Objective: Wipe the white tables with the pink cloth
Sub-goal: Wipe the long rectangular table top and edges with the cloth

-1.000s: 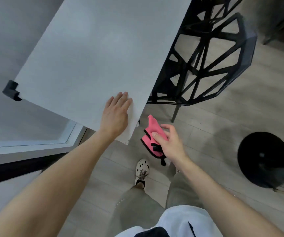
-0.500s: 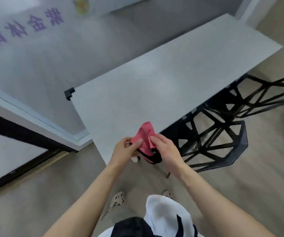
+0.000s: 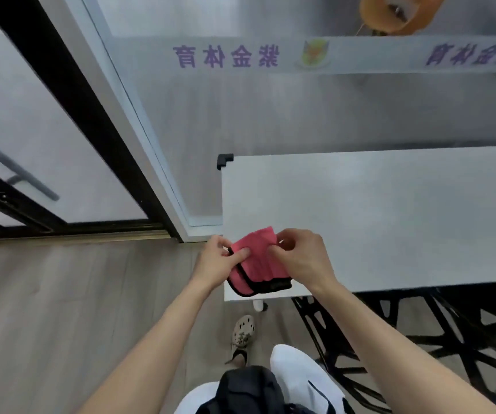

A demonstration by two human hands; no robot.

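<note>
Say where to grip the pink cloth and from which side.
Probably the pink upper edge, from above: the cloth hangs folded between left hand and right hand, black-trimmed hem lowest, over the table corner, so a top grip lets it drop flat.

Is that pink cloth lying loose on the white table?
No, the left hand and right hand both pinch the pink cloth at a corner of the white table.

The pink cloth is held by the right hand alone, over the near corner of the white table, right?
Not alone: the head view shows both the left hand and the right hand pinching the pink cloth, over the near corner of the white table.
</note>
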